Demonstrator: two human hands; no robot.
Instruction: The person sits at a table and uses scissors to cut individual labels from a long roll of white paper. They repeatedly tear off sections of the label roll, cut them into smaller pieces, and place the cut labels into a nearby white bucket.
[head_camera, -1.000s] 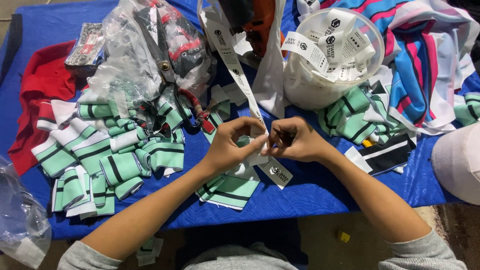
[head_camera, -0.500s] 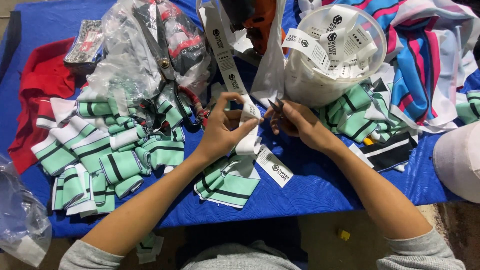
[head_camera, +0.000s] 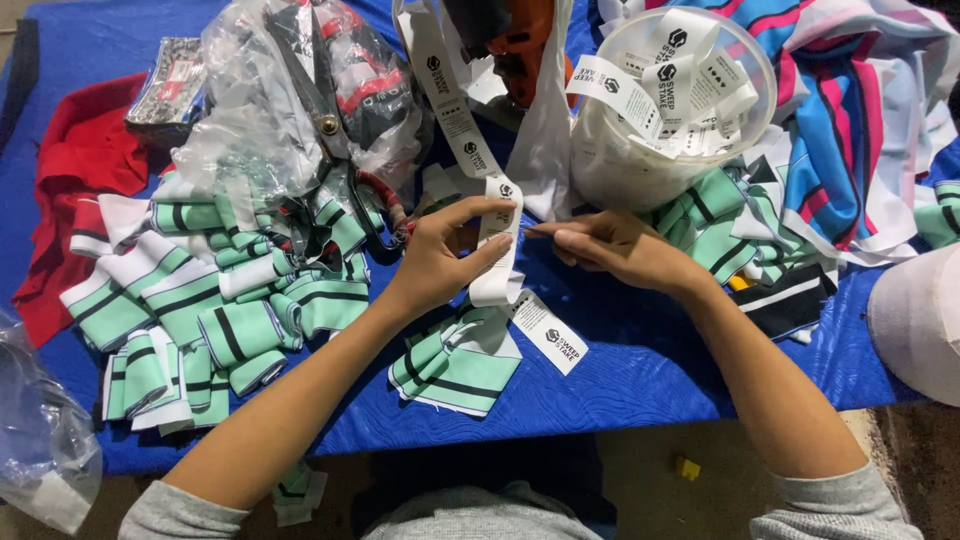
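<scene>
Left hand (head_camera: 440, 262) pinches the label strip (head_camera: 497, 250) between thumb and fingers, holding the white ribbon upright over the blue cloth (head_camera: 640, 370); the strip runs up and away toward the plastic bag (head_camera: 290, 110). Right hand (head_camera: 612, 248) sits just beside it, fingers drawn together, fingertips at the strip's edge; whether it grips a small tool cannot be told. One cut label (head_camera: 548, 333) lies flat on the cloth below the hands, next to a folded green-striped piece (head_camera: 460, 365). More striped pieces (head_camera: 200, 300) are heaped to the left, and a white tub (head_camera: 640, 160) of loose labels stands beyond the right hand. Step in hand looks like separating single labels off the strip. Next move likely calls for a steady left pinch just beside the print boundary and a clean right-hand cut or tear there.
</scene>
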